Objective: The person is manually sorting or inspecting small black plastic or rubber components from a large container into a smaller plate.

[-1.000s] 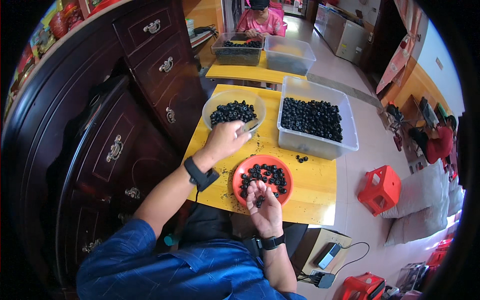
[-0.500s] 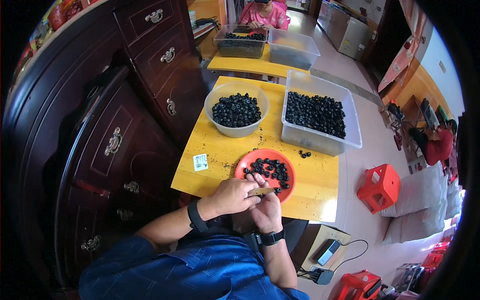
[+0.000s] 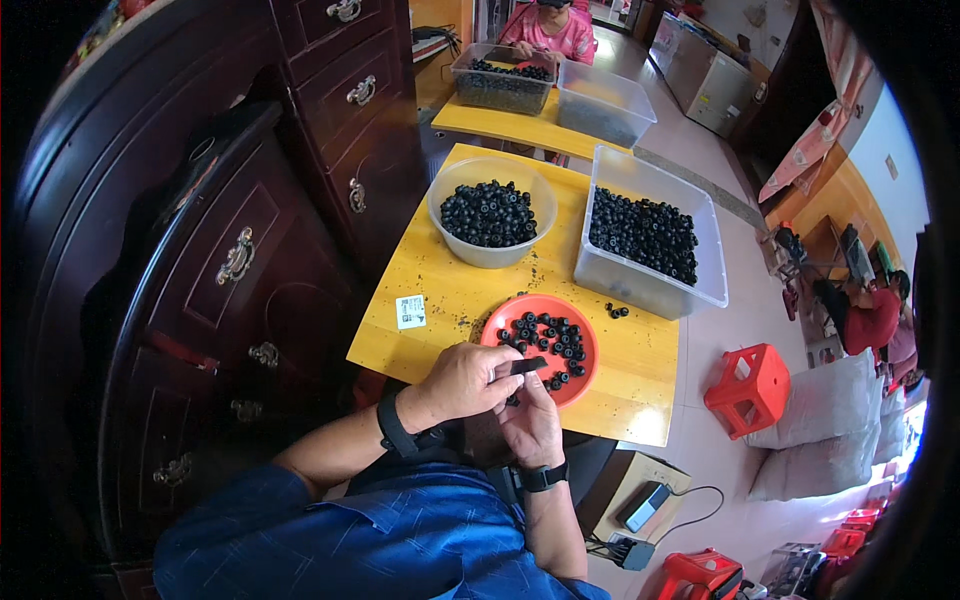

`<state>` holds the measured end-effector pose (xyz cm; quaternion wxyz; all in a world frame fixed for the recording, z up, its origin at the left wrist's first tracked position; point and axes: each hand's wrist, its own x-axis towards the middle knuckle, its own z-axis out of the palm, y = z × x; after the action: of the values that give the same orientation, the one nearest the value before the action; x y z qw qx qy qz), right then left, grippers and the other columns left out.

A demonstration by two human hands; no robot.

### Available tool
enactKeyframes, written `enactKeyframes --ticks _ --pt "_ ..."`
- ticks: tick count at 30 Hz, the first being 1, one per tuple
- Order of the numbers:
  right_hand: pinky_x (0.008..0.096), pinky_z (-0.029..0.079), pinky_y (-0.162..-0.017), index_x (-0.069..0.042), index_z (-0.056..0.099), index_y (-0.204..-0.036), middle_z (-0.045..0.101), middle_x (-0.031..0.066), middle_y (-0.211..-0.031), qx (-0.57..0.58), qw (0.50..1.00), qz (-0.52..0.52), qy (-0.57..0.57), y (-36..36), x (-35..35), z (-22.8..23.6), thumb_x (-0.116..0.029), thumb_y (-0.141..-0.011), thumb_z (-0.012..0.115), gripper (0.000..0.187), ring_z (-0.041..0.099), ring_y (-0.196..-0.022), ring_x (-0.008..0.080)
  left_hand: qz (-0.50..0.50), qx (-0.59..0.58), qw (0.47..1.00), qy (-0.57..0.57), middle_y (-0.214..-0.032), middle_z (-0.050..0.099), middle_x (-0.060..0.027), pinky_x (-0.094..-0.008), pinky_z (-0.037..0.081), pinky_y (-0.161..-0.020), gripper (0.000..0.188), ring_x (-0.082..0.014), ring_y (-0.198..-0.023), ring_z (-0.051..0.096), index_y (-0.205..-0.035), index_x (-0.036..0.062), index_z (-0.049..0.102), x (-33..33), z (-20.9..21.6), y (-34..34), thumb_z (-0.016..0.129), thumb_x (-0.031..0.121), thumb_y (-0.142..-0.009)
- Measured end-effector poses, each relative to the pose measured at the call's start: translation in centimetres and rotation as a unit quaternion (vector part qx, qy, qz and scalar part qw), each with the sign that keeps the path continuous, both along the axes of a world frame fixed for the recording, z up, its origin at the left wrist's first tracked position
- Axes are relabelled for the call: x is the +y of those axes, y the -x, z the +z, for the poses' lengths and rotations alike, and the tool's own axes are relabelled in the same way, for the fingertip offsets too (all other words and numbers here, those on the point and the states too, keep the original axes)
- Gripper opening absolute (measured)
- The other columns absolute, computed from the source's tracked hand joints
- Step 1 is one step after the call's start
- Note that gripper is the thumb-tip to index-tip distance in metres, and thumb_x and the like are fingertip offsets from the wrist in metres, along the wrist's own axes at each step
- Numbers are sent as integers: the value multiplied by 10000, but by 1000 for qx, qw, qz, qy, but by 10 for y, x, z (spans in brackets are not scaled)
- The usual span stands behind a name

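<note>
My left hand [image 3: 462, 382], wearing a ring and a black wrist strap, grips a short flat blade [image 3: 528, 366] that looks dark and points to the right. Close against it, my right hand [image 3: 532, 430] is closed with a small black ring-shaped part [image 3: 513, 399] at its fingers, mostly hidden. A black watch circles the right wrist. Both hands are over the near edge of a round red plate [image 3: 496, 322], which bears several black ring-shaped parts [image 3: 567, 340]. The blade's handle end is hidden in my left fingers.
Behind the plate, a round translucent bowl [image 3: 548, 200] and a rectangular clear bin [image 3: 712, 240] hold many black parts. Crumbs and a white label [image 3: 410, 312] lie on the yellow table [image 3: 380, 345]. Dark drawers [image 3: 250, 300] stand left; a red stool [image 3: 748, 390] stands right. Another person [image 3: 570, 35] sits beyond.
The blade has turned in my left hand, from a pale shiny face to a dark one, and lifted slightly. My fingers have shifted. The whole view has moved a little.
</note>
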<state>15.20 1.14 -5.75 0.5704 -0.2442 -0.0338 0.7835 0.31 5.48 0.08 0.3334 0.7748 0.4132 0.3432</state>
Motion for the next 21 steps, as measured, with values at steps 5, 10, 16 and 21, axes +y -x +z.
enactKeyframes --ticks 5,10,16,21 --pt "312 505 -848 -90 585 -1238 645 46 -1135 1 999 49 -22 -3 -5 -4 -224 -993 594 279 607 -1019 155 0 -16 1000 -22 -710 669 -91 -328 521 -580 269 -225 -624 676 -1104 70 706 -7 -11 8 697 110 -838" --pt "330 517 -832 -63 614 -1165 665 68 -1071 51 998 28 -4 1 -11 -6 -167 -940 662 253 630 -958 186 4 -82 997 1 -731 693 -77 -299 530 -589 278 -177 -645 689 -1096 69 718 -16 -12 13 706 43 -820" --pt "265 491 -744 -83 607 -1094 627 12 -960 55 998 11 20 18 -15 3 -154 -966 632 149 585 -822 111 33 -101 990 -88 -792 705 -84 -281 522 -569 254 -166 -648 686 -980 53 712 -19 -16 20 724 -59 -752" --pt "253 487 -733 -96 609 -1099 627 -2 -984 72 997 -22 14 19 -19 8 -140 -948 651 163 586 -828 101 34 -97 991 -89 -757 688 -74 -282 514 -566 228 -165 -624 669 -982 52 700 -22 -16 27 739 -21 -770"
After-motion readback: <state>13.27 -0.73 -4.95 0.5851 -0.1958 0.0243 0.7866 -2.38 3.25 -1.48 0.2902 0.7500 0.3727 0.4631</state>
